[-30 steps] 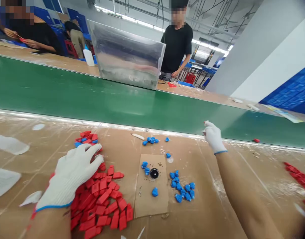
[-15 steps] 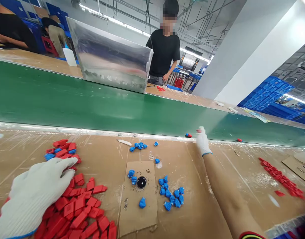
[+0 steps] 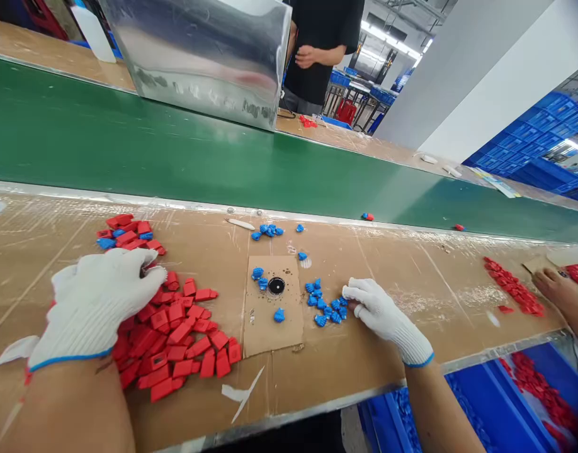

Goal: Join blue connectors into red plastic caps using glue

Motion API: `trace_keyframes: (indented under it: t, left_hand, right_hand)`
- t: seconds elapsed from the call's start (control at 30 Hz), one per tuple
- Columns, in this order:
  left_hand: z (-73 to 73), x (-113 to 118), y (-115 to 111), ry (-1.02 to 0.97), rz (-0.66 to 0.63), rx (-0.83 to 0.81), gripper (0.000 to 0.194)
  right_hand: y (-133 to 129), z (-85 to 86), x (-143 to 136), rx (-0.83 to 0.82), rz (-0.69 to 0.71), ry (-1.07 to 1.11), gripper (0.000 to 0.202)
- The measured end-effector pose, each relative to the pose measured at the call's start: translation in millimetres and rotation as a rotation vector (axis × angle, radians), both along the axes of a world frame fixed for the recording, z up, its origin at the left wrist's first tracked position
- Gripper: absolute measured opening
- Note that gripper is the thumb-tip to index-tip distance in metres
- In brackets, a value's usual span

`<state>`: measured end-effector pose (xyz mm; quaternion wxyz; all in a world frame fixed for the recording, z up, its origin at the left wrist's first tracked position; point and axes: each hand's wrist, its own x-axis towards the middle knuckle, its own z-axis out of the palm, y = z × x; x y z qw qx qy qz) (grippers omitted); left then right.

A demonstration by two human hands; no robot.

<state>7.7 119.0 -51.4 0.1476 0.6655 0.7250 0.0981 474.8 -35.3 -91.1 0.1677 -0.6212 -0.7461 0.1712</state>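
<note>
Space parts tabletop edge [image 3: 327, 405] from right hand [image 3: 376, 307] at blue pieces [image 3: 322, 304], left hand [image 3: 97, 292] over red pieces [image 3: 178, 333], both curled, grips unclear.

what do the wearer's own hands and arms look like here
The left hand and right hand each wear a white, ribbed knit glove with a blue edge at the wrist. No sleeve shows on the left forearm or right forearm.

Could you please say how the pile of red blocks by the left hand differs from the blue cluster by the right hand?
The pile of angular red blocks spreads wider than the cluster of small, knobbly blue pieces. The red pile lies left of the brown cardboard sheet; the blue cluster, right of it. Both rest on the tan tabletop.
</note>
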Motion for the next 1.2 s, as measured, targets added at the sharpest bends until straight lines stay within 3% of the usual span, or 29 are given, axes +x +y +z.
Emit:
trace_keyframes:
  t: [0.13,0.27,0.33,0.43,0.5,0.53,0.6,0.73,0.77,0.83,0.9,0.97,1.07,1.2]
  left_hand:
    - [-5.9,0,1,0.169,-0.021,-0.037,0.023]
    - [-7.5,-1,1,0.093,0.068,0.045,0.021]
    - [-5.6,-1,0,-0.024,0.172,0.211,0.016]
    - [5.2,10,-7,-0.486,0.320,0.670,0.011]
    - [15.7,27,-17,-1.088,0.320,0.819,0.013]
    - [20.4,38,-22,-1.376,0.196,0.674,0.012]
    - [25.4,62,-36,-1.727,0.083,0.516,0.017]
    - [16.1,98,-67,-1.856,-0.258,0.065,0.016]
    - [11.8,104,-73,-1.860,-0.327,-0.064,0.012]
    - [4.7,112,-83,-1.802,-0.482,-0.264,0.028]
    - [1.3,115,-88,-1.720,-0.590,-0.339,0.048]
    - [0.8,114,-88,-1.662,-0.652,-0.320,0.056]
    - [0.0,110,-82,-1.635,-0.680,-0.309,0.055]
    - [-5.9,105,-73,-1.650,-0.670,-0.330,0.058]
  right_hand:
    - [4,-5.4,-5,0.018,0.024,-0.004,0.022]
    - [3,-5.8,-4,0.110,-0.037,0.059,0.015]
    - [0,-2.4,-4,0.187,-0.062,0.121,0.011]
    - [-1,6.1,-7,0.297,-0.066,0.324,0.013]
    - [3,14.0,-13,0.335,-0.088,0.567,0.016]
    - [7,18.9,-18,0.345,-0.103,0.698,0.019]
    - [17,31.0,-31,0.351,-0.124,0.901,0.024]
    - [43,61.3,-74,0.307,-0.018,1.006,0.030]
    - [49,69.0,-89,0.304,0.051,0.956,0.031]
    - [55,83.0,-121,0.341,0.226,0.758,0.030]
    - [58,93.0,-152,0.439,0.399,0.501,0.024]
    - [58,97.2,-175,0.583,0.490,0.348,0.021]
    - [59,93.8,-188,0.703,0.478,0.294,0.019]
    - [63,88.5,-183,0.716,0.474,0.267,0.019]
